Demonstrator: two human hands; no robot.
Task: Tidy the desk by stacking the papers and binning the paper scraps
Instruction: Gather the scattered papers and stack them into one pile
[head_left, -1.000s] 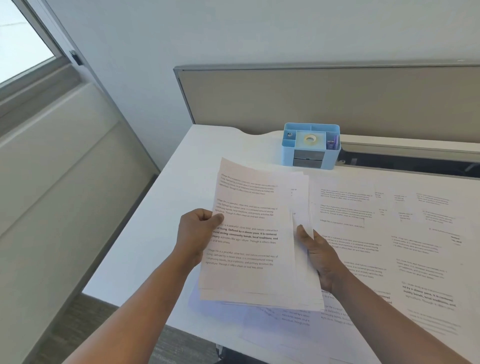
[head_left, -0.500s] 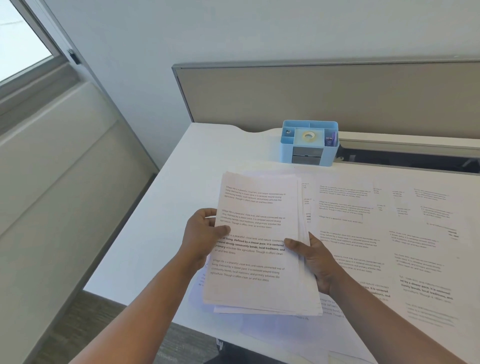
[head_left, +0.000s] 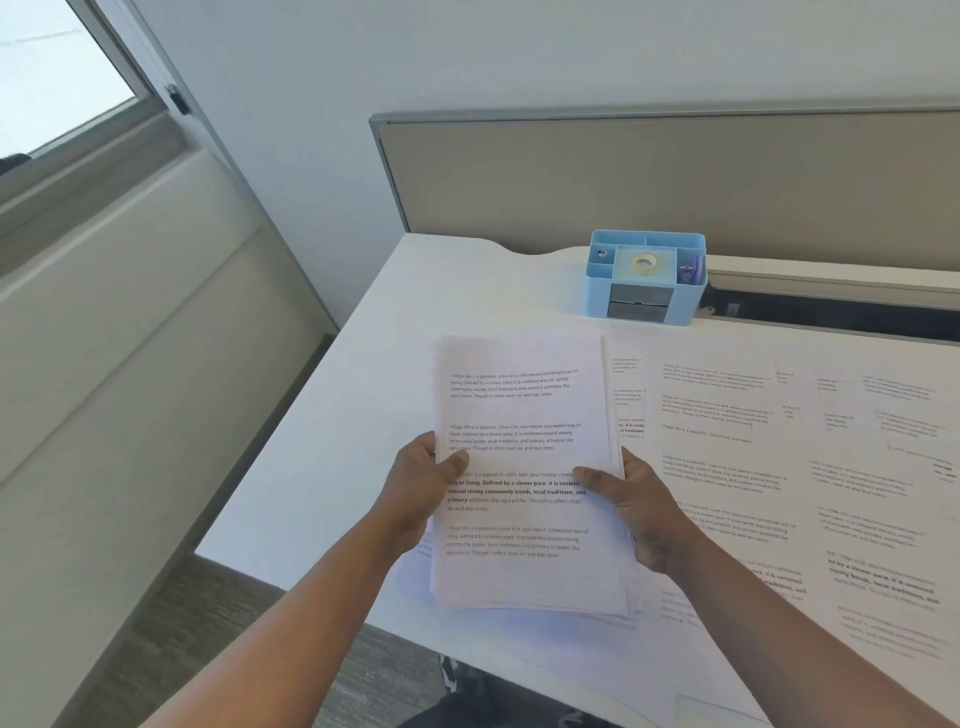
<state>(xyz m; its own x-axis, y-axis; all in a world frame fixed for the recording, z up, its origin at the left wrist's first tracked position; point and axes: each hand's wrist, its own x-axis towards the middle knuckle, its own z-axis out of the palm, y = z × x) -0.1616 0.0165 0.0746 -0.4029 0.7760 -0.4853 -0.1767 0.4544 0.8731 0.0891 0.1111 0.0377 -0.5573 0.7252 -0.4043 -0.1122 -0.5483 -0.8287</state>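
I hold a stack of printed papers (head_left: 524, 405) over the near left part of the white desk (head_left: 363, 395). My left hand (head_left: 421, 488) grips the stack's left edge, thumb on top of the page. My right hand (head_left: 634, 509) grips the right edge, thumb lying across the text. The sheets look roughly squared, with a few edges fanning out at the lower right. More printed sheets (head_left: 779, 467) lie spread flat over the desk to the right, and some lie under the stack. No paper scraps or bin show in view.
A light blue desk organiser (head_left: 597, 291) with a tape roll stands at the back of the desk, against a beige partition (head_left: 623, 176). The desk's left edge drops to carpeted floor (head_left: 208, 649); a wall and window are at the left.
The stack has tilted from leaning left to nearly straight and come lower toward the desk. Its sheets are more closely aligned, and my right thumb has slid further onto the top page.
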